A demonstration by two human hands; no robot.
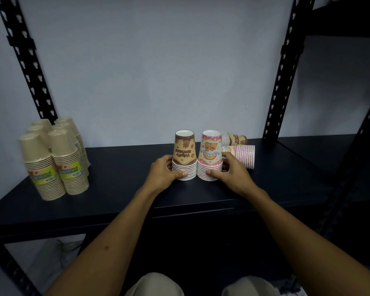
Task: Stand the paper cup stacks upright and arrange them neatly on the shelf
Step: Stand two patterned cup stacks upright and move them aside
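Dim, soft indoor light; wide-angle bending and darkening toward the edges.

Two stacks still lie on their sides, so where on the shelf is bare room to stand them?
The shelf is bare between the tan stacks and the left hand, and right of the lying pink stack out to the post. It is crowded behind the right hand, where both lying stacks press close to the upright pink stack.

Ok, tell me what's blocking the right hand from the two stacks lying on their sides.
Nothing visible. The right hand sits on the pink upright stack; the lying pink stack and brown stack are just behind it.
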